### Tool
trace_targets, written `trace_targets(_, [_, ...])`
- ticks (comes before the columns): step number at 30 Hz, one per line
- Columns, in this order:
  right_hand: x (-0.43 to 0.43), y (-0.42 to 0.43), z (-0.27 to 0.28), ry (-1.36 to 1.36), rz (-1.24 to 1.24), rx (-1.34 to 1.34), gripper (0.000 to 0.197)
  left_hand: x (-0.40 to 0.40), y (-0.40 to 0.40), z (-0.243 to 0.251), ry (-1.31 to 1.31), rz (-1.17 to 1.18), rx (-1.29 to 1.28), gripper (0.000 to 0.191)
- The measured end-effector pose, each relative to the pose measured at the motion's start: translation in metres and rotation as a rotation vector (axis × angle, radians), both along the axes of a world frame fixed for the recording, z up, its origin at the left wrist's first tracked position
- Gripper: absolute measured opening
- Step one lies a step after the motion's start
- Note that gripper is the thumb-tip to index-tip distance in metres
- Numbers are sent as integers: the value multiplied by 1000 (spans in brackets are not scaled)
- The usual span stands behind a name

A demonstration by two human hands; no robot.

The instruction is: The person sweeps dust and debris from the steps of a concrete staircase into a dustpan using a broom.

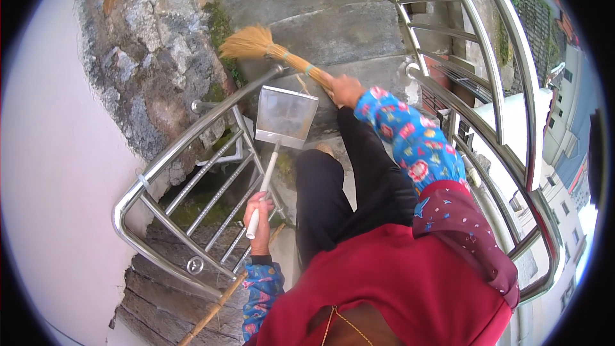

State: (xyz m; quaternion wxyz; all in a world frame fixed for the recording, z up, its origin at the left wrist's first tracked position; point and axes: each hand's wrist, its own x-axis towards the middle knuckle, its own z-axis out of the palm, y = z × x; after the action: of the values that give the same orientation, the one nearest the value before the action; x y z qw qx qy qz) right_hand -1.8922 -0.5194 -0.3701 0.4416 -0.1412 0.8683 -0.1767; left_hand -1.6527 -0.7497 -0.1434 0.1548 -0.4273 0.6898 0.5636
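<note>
My right hand [347,89] grips the bound handle of a straw broom [293,60]. The broom's bristles fan out to the upper left, over the mossy edge where the steps meet the stone wall. In my left hand [259,218] is the white tube handle of a long-handled dustpan [287,114]. Its metal pan hangs between the left railing and my legs, with the inside facing up. A few faint marks show in the pan; I cannot tell whether they are dirt. Broom and dustpan are apart from each other.
A stainless steel railing [192,158] stands at my left, another [499,53] at my right. Worn concrete steps [336,29] lie ahead, beside a rough stone wall [153,43]. A bamboo pole [211,311] leans at the lower left, over more steps [163,293]. Buildings show beyond the right railing.
</note>
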Motion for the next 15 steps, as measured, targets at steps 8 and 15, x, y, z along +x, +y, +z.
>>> trace_targets(8, [-83,-69,-66,-26,225,46,52,24,10,8,-36,46,-79,15])
trace_targets(15, [-156,99,-2,229,982,447,58,38,26,8,-31,358,-66,13])
